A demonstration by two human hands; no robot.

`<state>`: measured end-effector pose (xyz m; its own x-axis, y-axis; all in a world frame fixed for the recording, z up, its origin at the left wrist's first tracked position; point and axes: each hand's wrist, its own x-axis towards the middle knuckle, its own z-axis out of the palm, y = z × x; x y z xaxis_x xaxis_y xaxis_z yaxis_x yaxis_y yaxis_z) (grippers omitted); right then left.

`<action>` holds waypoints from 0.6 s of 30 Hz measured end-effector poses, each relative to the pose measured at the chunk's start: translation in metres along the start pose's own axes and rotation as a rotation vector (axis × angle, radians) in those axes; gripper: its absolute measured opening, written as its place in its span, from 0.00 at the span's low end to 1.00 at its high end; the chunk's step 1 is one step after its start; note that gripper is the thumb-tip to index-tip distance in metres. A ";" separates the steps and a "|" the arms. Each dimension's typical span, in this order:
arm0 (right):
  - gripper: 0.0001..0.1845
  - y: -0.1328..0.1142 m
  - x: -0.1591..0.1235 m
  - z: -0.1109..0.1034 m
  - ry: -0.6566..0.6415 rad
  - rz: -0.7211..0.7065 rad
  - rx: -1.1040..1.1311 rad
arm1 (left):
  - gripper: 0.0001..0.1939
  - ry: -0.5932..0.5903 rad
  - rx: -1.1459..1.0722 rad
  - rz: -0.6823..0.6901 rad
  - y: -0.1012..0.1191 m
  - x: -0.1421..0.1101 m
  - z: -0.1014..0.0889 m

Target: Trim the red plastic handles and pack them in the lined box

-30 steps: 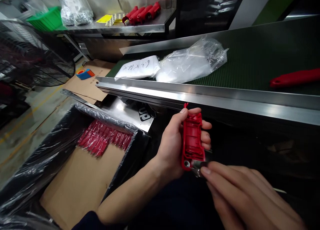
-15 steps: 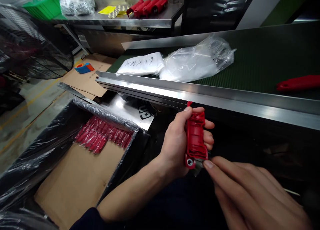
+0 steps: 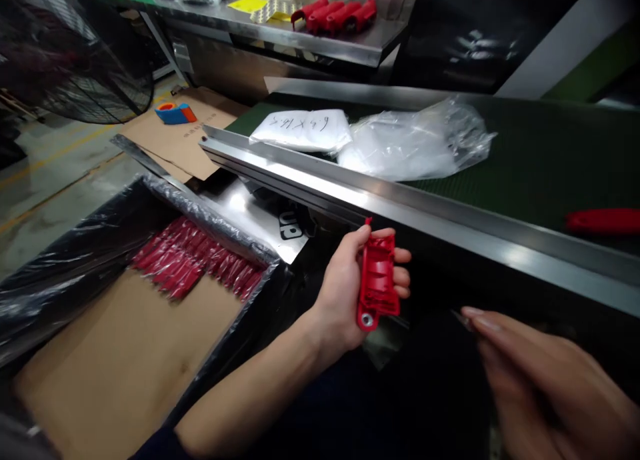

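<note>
A red plastic shell (image 3: 380,273) lies in my left hand (image 3: 343,287), hollow ribbed side up, with the thumb along its edge and fingers wrapped underneath. At its near end is a lug with a metal-lined hole. Clear plastic film (image 3: 383,347) hangs below the shell, beside the palm; its upper part is hidden. My right hand (image 3: 545,367) is apart from the shell, to its right, with thumb and finger pinched together. Something thin and small sticks out at those fingertips, too blurred to name.
A black-lined box (image 3: 240,320) holds several wrapped red pieces (image 3: 185,260). Behind my hands runs a metal-edged green conveyor (image 3: 545,153) with white plastic bags (image 3: 305,130) and a red part (image 3: 603,221). More red shells (image 3: 335,17) rest on the shelf. A fan (image 3: 85,53) stands left.
My right hand has moved away from the shell's near end, to the right. My left hand still holds the shell, slightly lower and further left in view. The camera view has shifted.
</note>
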<state>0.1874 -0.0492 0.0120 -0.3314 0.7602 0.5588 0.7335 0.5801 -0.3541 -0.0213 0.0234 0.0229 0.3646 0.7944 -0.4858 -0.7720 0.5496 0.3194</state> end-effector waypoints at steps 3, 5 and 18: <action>0.22 0.019 0.034 -0.011 0.024 0.005 -0.299 | 0.17 0.100 0.014 0.030 0.004 -0.001 -0.007; 0.17 0.038 0.057 -0.019 -0.003 0.039 -0.422 | 0.17 0.142 0.035 0.053 0.006 -0.002 -0.013; 0.13 0.126 0.165 0.010 -0.564 0.008 -0.422 | 0.16 0.335 0.091 0.013 -0.005 -0.005 -0.055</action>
<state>0.2189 0.1522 0.0524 -0.4980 0.8661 0.0428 0.8671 0.4972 0.0286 -0.0481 0.0029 -0.0208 0.1522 0.6806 -0.7167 -0.7203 0.5729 0.3911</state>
